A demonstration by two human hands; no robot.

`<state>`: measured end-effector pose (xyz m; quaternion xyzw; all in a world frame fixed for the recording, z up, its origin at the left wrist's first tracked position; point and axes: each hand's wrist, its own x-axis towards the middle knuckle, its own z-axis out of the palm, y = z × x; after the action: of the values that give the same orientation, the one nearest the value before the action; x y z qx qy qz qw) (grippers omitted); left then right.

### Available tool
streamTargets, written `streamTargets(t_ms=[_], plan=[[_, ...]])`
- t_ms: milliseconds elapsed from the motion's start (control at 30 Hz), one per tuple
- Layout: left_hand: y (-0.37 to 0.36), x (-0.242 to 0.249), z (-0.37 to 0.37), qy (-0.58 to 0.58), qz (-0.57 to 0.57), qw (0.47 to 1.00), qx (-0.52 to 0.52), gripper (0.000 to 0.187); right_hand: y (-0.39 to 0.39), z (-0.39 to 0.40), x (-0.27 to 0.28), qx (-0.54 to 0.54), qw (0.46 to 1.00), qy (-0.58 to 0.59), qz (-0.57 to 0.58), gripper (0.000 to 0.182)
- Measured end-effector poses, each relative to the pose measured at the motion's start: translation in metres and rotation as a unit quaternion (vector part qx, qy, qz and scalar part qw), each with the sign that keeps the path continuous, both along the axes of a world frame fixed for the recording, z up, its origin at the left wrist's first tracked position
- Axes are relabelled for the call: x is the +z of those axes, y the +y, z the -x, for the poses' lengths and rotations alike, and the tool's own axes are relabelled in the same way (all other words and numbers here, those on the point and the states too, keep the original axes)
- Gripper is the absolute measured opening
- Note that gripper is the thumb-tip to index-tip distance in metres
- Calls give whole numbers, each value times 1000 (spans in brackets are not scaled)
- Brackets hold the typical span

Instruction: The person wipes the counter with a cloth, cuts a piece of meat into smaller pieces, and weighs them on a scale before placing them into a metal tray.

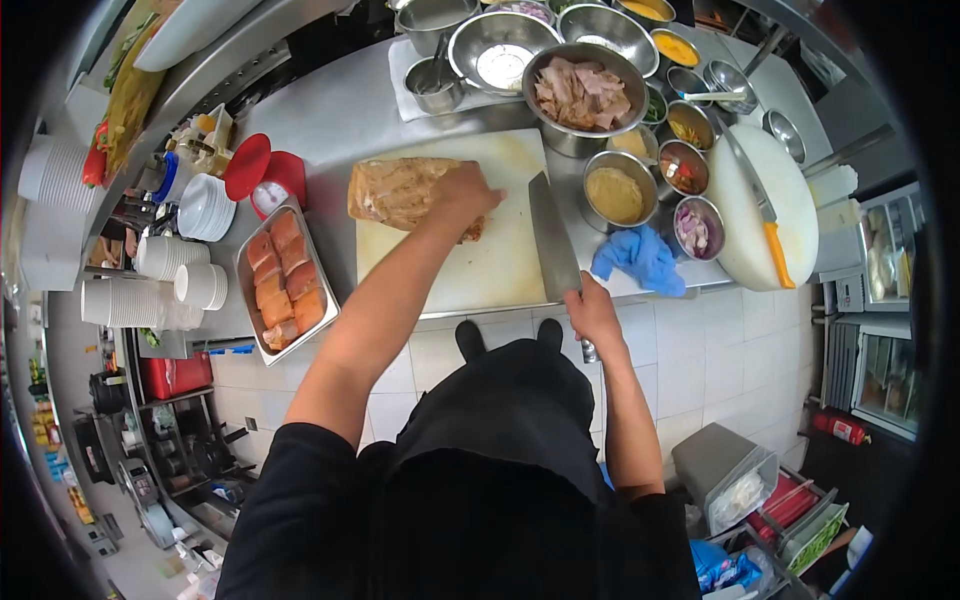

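Observation:
A large browned piece of cooked meat [390, 192] lies on the white cutting board [500, 265]. My left hand [463, 197] rests over its right end, fingers curled down onto it and partly hidden from above. In my right hand [595, 315] is the handle of a large chef's knife [553, 240]. Its broad blade points away from me, along the board's right edge and apart from the meat. Small brown scraps lie on the board below the meat.
Left of the board stand a steel tray of raw salmon pieces [307, 322] and a red scale [285, 180]. To the right are a bowl of sliced meat [585, 95], several small bowls, a blue cloth [640, 262] and an orange-handled knife [777, 255] on a round board [745, 210].

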<state>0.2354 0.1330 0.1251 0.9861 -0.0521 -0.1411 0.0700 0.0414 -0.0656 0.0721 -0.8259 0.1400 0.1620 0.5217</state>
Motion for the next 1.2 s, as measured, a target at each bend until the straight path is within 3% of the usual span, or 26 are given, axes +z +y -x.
streamTargets(t_ms=[67,133,200,300,433,500,567,667,800,867,900,1033,1100,1200], plan=[[-1,-6,19,-39,22,998,35,44,2,0,-8,-34,999,-38,18,24],[2,-15,33,-83,43,993,73,38,2,-1,-4,-33,999,-22,6,23],[10,-35,44,-187,60,980,40,29,1,-2,-1,-32,999,-8,-5,22],[18,-50,59,-244,97,965,12,23,1,-2,4,-19,1000,-7,-2,21],[46,-51,83,-256,171,951,-19,18,0,3,6,-28,998,-16,-47,20],[71,-50,104,-265,249,928,-82,15,2,4,-1,-22,997,-30,-64,21],[86,-52,120,-275,265,922,-59,13,8,8,-12,-45,993,-67,-83,20],[91,-58,131,-319,296,900,-20,13,32,-6,40,-39,984,-48,-164,24],[79,-66,135,-385,316,866,39,13,54,-42,30,59,982,-151,-102,24],[80,-73,135,-399,314,859,54,12,67,-60,52,142,955,-259,19,28],[82,-75,135,-409,320,853,56,12,71,-66,63,177,957,-221,70,31],[90,-82,139,-430,362,823,83,11,82,-70,73,190,944,-255,92,33],[95,-84,142,-427,375,817,98,13,87,-69,82,199,961,-167,90,35],[100,-84,148,-414,402,807,121,19,102,-62,87,197,946,-220,134,33]])
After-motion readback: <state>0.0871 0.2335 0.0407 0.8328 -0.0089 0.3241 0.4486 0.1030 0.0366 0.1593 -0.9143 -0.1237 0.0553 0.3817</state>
